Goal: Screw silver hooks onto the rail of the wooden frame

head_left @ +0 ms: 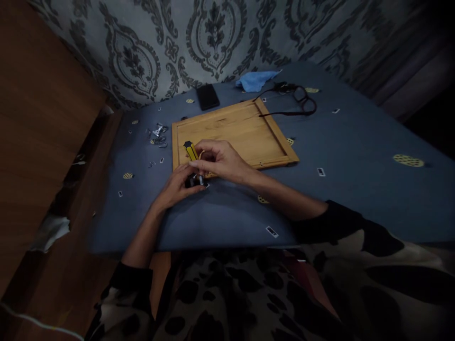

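Observation:
My right hand (222,161) is closed around a screwdriver (192,151) with a yellow and black handle, tilted with the handle end up. Its tip is hidden behind my fingers. My left hand (177,184) sits just below it, thumb and fingers closed about a small shiny metal part (201,180) whose shape is mostly covered. Both hands are at the near left corner of a framed wooden panel (227,130), which lies flat on the table.
Loose metal hardware (158,132) and a few tiny pieces (152,164) lie left of the panel. Behind it are a black phone (208,97) and a blue cloth (256,80). Eyeglasses (305,106) rest partly over the panel's right edge. The blue-covered table (348,199) meets a patterned wall.

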`<state>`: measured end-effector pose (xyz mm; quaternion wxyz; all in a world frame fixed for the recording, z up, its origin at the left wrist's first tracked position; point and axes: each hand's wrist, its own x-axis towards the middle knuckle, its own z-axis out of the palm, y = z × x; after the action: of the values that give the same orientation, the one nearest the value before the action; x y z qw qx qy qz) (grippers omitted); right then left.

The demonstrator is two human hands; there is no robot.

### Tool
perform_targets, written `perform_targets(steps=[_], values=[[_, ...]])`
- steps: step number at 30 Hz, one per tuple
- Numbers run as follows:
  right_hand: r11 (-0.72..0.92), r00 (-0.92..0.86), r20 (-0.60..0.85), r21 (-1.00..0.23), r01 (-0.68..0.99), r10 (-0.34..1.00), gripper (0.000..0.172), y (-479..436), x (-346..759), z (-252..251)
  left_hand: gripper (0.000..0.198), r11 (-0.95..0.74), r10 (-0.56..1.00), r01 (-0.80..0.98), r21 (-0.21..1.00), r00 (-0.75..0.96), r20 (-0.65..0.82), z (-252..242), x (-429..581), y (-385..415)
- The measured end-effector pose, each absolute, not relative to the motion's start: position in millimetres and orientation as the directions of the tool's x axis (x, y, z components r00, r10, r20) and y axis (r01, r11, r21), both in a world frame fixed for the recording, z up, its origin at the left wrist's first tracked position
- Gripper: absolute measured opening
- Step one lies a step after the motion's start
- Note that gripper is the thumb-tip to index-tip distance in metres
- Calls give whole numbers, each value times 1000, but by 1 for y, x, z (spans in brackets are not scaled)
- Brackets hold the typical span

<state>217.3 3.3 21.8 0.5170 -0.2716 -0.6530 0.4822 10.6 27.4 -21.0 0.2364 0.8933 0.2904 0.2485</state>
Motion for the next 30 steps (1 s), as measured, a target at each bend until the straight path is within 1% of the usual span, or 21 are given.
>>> perform_targets(steps=[4,8,15,19,25,30], values=[[389,-310,414,-910,-141,856,17,3,215,22,39,-708,653,431,559,701,286,-20,10,28],[394,-324,415,-910,-131,850,15,3,215,23,41,-701,665,452,551,693,278,-20,9,29],[416,-309,440,-898,-144,843,21,4,214,22,43,-712,660,429,555,680,321,-24,10,29],[395,-315,407,-913,-104,857,21,3,215,23,41,-708,659,441,552,692,294,-22,11,29],[358,-302,385,-923,-143,872,27,4,215,21,41,-714,645,415,564,703,299,-21,11,28],[355,-372,360,-931,-86,855,22,7,221,22,37,-706,650,416,573,701,292,-19,12,27]])
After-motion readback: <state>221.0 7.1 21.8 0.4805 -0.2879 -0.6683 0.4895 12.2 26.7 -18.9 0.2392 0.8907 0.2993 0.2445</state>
